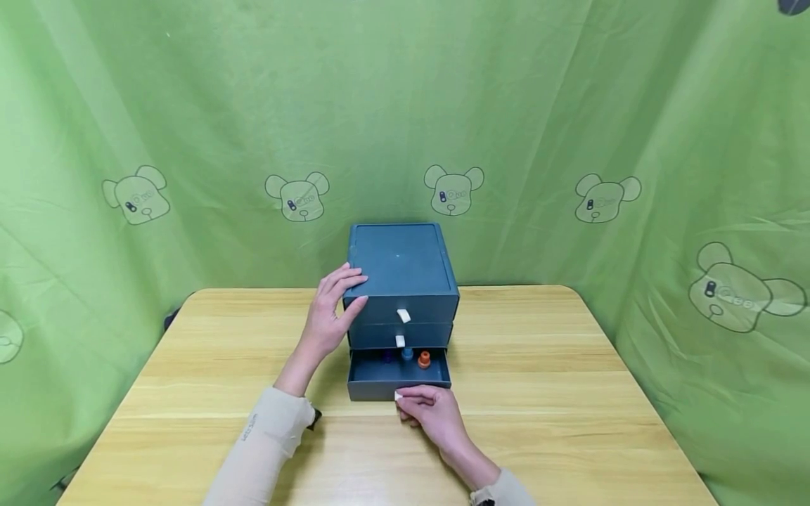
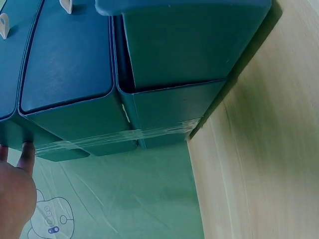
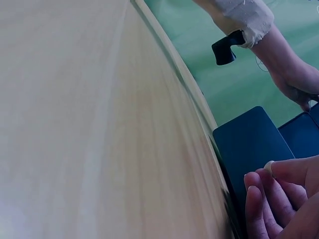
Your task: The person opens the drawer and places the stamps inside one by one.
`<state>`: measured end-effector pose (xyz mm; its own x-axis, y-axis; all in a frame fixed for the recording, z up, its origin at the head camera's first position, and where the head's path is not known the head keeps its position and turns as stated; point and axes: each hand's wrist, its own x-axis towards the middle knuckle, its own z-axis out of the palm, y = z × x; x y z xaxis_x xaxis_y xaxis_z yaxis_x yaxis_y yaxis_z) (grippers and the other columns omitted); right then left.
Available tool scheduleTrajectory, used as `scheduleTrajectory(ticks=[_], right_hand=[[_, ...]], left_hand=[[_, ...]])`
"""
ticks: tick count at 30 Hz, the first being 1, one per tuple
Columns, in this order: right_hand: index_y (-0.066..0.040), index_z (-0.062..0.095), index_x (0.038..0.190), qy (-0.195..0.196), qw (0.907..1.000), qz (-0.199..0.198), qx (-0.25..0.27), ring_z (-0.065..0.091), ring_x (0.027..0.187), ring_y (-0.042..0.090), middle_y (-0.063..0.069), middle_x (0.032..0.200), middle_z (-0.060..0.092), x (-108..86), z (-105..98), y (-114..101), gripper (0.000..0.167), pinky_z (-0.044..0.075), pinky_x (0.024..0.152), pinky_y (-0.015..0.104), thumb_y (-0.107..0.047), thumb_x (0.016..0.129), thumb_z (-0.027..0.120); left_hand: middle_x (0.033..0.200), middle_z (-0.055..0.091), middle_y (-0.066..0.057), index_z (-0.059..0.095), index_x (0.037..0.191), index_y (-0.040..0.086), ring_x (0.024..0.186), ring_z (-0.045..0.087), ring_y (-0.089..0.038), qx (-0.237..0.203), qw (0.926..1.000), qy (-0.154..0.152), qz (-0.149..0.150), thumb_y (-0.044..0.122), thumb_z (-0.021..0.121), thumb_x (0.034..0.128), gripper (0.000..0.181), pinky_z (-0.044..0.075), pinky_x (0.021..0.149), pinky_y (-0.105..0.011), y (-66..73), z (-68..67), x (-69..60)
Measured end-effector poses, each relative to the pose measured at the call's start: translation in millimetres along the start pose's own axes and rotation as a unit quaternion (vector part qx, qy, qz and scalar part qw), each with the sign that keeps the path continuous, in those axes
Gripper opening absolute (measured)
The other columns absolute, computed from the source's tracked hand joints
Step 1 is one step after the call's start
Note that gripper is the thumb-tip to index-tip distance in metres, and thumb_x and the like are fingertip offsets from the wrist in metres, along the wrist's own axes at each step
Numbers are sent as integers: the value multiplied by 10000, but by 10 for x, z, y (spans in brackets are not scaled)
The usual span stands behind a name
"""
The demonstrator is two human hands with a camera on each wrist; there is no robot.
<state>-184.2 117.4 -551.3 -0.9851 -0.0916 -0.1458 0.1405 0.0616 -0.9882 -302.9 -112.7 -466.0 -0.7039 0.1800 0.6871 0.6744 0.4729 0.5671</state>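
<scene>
A dark blue cabinet with three drawers stands on the table. My left hand rests on its top left edge, fingers extended; the left wrist view shows the fingertips against its side. With thumb and fingers, my right hand pinches the white pull tab of the bottom drawer, which is pulled out. Inside that drawer sit a small orange stepped knob-like piece, a blue one and a dark purple one, partly in shadow. The upper two drawers are closed.
The wooden table extends on both sides of the cabinet. Green curtains with bear-head prints hang behind and beside it. Clear tape runs along the cabinet's side. A black strap piece sticks out from the left sleeve.
</scene>
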Motion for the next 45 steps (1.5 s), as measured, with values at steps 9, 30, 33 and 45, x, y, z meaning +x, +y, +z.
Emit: scheduleTrajectory(ticks=[9,30,33,45], right_hand=[[58,757,1134,87,9999,-33,96,742,727,174,228,951,780,83,6,-13,240,591,620,265,-51,921,762],[17,770,1121,294,9995,-69,-121,757,761,223,223,990,781,325,11,-40,210,604,644,291,-80,935,756],[19,768,1124,310,9995,-90,-70,759,764,233,228,996,779,368,20,-41,216,606,645,299,-84,934,758],[21,767,1108,364,9993,-101,-4,751,752,208,228,996,778,483,14,-57,204,598,647,282,-86,935,756]], left_hand=[[1477,586,-23,674,1339,192,1510,389,-246,-64,10000,-5,34,238,670,1001,341,328,1206,-566,-19,8,4],[1479,580,-29,671,1334,185,1507,389,-247,-32,10000,-19,34,268,665,1015,330,333,1203,-574,-22,-3,9],[1479,578,-27,670,1334,182,1508,387,-244,-47,10000,5,56,265,664,1015,330,330,1208,-567,-22,-9,6],[1475,583,-19,674,1327,175,1510,385,-225,-79,10000,2,31,237,678,1001,332,315,1224,-539,-16,5,6]])
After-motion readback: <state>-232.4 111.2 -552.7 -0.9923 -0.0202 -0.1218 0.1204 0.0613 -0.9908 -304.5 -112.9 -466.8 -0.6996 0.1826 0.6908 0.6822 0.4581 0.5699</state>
